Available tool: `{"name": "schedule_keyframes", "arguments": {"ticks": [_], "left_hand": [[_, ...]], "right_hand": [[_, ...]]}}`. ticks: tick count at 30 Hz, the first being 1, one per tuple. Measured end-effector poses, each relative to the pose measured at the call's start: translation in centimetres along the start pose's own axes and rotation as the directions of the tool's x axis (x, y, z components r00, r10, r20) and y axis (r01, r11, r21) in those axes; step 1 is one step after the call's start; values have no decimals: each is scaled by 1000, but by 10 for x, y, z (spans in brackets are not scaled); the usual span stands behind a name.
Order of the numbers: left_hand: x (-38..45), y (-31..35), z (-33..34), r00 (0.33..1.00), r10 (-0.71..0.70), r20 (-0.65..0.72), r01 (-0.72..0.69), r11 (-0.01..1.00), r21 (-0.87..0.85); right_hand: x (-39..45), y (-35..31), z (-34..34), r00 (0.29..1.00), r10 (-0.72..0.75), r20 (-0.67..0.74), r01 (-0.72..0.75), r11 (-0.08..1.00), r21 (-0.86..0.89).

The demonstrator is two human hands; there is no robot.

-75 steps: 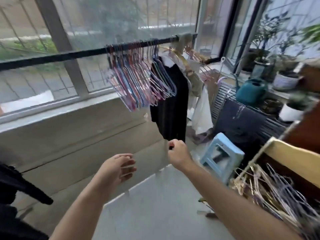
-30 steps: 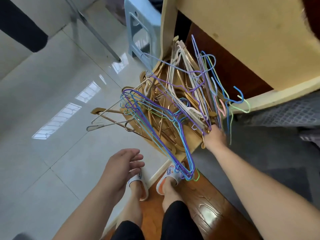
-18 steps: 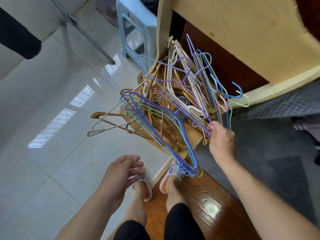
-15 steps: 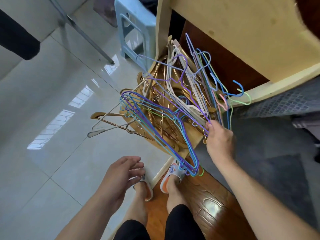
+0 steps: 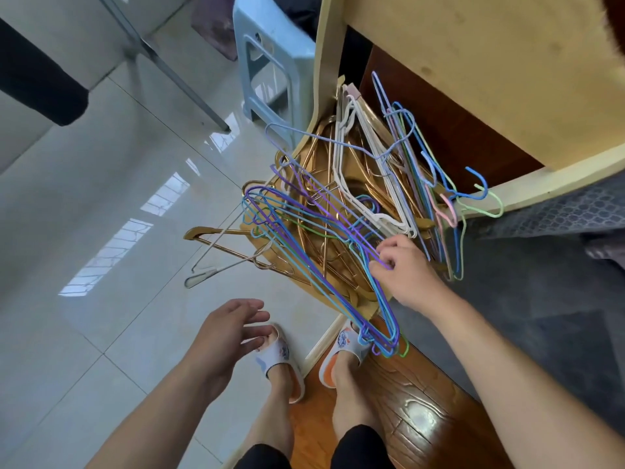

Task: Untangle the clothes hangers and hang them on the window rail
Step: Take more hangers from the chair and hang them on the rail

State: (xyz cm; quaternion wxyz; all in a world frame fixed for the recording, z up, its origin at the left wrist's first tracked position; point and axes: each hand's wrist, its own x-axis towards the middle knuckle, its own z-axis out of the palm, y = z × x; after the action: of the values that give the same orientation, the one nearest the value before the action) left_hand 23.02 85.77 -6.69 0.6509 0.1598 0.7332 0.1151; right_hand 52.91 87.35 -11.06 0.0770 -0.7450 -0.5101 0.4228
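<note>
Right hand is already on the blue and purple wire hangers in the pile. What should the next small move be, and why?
Probably lift that bunch slowly up and toward the body. The right hand pinches the blue and purple wire hangers near their necks, but they lie across the gold hangers and may snag. The left hand hovers open and could hold the pile down.

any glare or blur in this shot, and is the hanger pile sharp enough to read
Head view: window glare patches on the tiled floor and a sheen on the wood floor; wide-angle bending at the edges; hanger pile and right hand sharp, left hand only slightly soft.
</note>
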Motion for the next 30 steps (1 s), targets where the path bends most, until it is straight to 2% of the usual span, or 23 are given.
{"name": "schedule_keyframes", "arguments": {"ticks": [3,7,14,21,25,30], "left_hand": [[1,-1,4,1000,-9,5,9,1000,-1],[2,-1,10,1000,-16,14,16,1000,10],[5,-2,11,1000,-18,13,18,1000,9],[4,-10,6,1000,-27,16,27,1000,7],[1,-14,6,999,-39,22,40,999,-14],[3,-17,2,999,-45,20,46,997,-60]], "right_hand": [[6,-12,1,996,54,74,-46,994,-102],[4,-21,6,997,-72,-28,68,989,-131],[0,-15,14,992,-97,-80,83,984,-158],[4,-19,24,994,10,-113,-5,999,52],[5,-19,42,994,101,-30,-82,921,380],[6,-19,40,988,152,-23,-120,856,504]]}}
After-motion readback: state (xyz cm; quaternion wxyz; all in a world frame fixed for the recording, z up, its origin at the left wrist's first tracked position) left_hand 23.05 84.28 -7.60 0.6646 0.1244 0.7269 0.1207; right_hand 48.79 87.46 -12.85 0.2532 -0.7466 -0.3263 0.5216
